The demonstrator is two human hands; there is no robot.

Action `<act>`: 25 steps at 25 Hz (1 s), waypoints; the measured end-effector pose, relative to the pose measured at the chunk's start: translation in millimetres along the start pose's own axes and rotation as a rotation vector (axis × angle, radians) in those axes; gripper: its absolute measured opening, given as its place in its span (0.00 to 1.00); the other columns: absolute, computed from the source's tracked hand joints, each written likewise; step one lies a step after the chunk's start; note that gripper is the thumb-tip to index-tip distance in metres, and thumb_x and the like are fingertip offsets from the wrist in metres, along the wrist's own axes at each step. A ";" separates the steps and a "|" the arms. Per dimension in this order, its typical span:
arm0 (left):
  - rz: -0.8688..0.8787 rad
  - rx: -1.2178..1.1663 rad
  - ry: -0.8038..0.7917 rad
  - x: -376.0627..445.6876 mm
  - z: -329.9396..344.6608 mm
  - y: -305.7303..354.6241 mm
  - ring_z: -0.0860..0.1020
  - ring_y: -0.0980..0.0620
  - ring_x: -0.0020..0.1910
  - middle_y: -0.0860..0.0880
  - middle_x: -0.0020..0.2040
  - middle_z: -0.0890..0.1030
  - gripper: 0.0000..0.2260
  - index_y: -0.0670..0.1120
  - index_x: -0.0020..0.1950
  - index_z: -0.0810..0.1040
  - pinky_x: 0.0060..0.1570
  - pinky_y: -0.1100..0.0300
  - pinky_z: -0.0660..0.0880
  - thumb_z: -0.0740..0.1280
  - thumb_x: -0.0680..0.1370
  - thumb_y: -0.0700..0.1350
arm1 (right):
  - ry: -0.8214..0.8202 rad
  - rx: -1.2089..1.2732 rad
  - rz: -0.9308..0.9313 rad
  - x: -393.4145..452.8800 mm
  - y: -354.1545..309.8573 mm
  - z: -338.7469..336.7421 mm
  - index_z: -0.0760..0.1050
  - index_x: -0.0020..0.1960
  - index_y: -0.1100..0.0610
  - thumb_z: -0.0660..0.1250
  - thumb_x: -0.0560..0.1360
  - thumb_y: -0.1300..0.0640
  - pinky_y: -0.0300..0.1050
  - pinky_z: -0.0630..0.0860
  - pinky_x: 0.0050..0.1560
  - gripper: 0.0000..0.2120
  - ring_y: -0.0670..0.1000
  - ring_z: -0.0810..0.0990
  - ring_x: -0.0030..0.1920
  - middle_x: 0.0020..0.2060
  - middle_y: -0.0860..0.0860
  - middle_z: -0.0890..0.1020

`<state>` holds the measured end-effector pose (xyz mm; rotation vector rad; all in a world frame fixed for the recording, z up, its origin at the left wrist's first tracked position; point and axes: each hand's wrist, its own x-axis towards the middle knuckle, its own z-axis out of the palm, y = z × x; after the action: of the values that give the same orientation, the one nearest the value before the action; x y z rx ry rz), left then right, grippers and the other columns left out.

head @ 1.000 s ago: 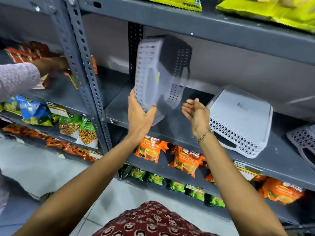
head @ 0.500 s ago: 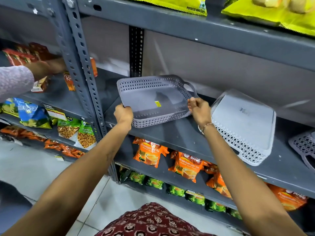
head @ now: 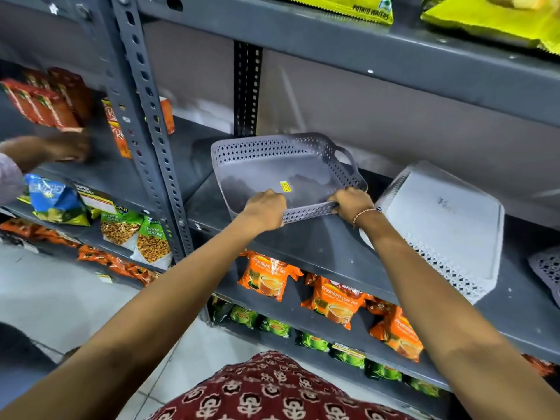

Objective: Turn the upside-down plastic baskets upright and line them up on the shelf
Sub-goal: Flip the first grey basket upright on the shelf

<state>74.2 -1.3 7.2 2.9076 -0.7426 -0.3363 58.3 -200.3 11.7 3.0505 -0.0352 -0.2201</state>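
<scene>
I am watching both hands gripping the near rim of the grey plastic basket (head: 288, 171), which is sitting upright on the grey metal shelf (head: 327, 247), its mouth facing up and nothing lying inside except a small yellow sticker (head: 285, 186) on its floor; I cannot read the sticker. The left hand (head: 265, 209) is curling over the rim at seven o'clock of the basket, the right hand (head: 351, 203) clamping the rim at five o'clock. At three o'clock, a white basket (head: 448, 219) is lying upside down. Below, orange packets (head: 268, 275) are reading "Premium Leaf Tea". Overhead, a yellow bag (head: 342, 6) is reading "Potato Wafers".
</scene>
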 end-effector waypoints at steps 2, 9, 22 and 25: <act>0.003 0.048 0.026 6.5 -5.3 -12.5 0.77 0.37 0.58 0.37 0.58 0.77 0.12 0.37 0.58 0.77 0.55 0.49 0.74 0.67 0.75 0.39 | 0.015 -0.001 0.022 -3.6 -10.4 3.4 0.77 0.60 0.56 0.65 0.75 0.56 0.50 0.72 0.61 0.14 0.61 0.77 0.61 0.58 0.60 0.80; 0.067 0.085 -0.057 27.8 -22.1 -75.7 0.80 0.40 0.50 0.44 0.39 0.75 0.03 0.43 0.45 0.82 0.48 0.52 0.76 0.70 0.73 0.38 | 0.067 -0.007 -0.006 -24.4 -69.1 17.9 0.77 0.57 0.57 0.63 0.74 0.60 0.53 0.77 0.56 0.12 0.61 0.80 0.56 0.54 0.60 0.82; 0.075 0.108 -0.150 15.5 -27.1 -70.2 0.78 0.41 0.55 0.47 0.44 0.77 0.15 0.44 0.61 0.77 0.55 0.51 0.75 0.70 0.74 0.40 | -0.094 0.125 -0.027 -28.5 -69.1 6.6 0.74 0.59 0.60 0.64 0.77 0.59 0.53 0.76 0.57 0.12 0.62 0.78 0.58 0.56 0.62 0.80; 0.182 -0.042 -0.161 11.9 -42.5 -35.1 0.72 0.42 0.66 0.44 0.67 0.74 0.27 0.45 0.71 0.68 0.64 0.52 0.70 0.71 0.74 0.48 | 0.003 0.458 -0.035 -41.4 -50.4 -19.6 0.74 0.62 0.60 0.66 0.77 0.54 0.48 0.72 0.64 0.17 0.58 0.76 0.62 0.61 0.59 0.78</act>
<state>110.8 26.2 40.1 2.7703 -1.0020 -0.5632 21.0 -147.3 32.7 3.5096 -0.0364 -0.2379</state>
